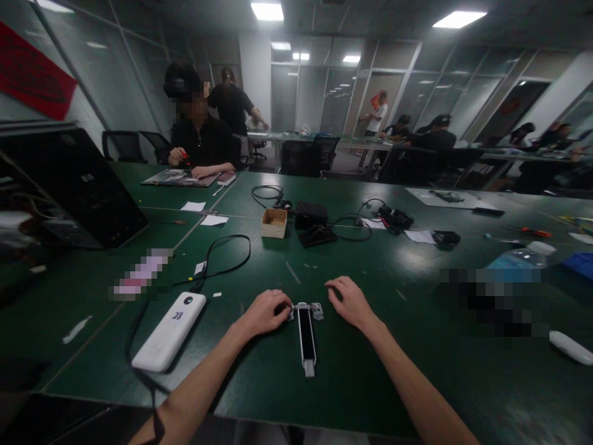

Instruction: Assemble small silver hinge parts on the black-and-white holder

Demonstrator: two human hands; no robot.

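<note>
A narrow device (306,337) with a black strip in a silver frame lies on the green table, with small metal brackets at its far end and a grey tab at its near end. My left hand (267,311) is closed at its left bracket, thumb and fingers drawn together on it; the fingertips are partly hidden. A ring shows on one finger. To the right of the device, my right hand (351,301) rests near the table surface, fingers bent but apart, holding nothing. It is nearest to the right bracket (317,310) and does not touch it.
A white power bank (169,334) marked 28 lies left, with a black cable (250,247). Beyond are a small cardboard box (273,224) and a black case (311,214). A water bottle (519,262) lies right; a dark computer case (69,185) stands left. A person (199,136) sits across.
</note>
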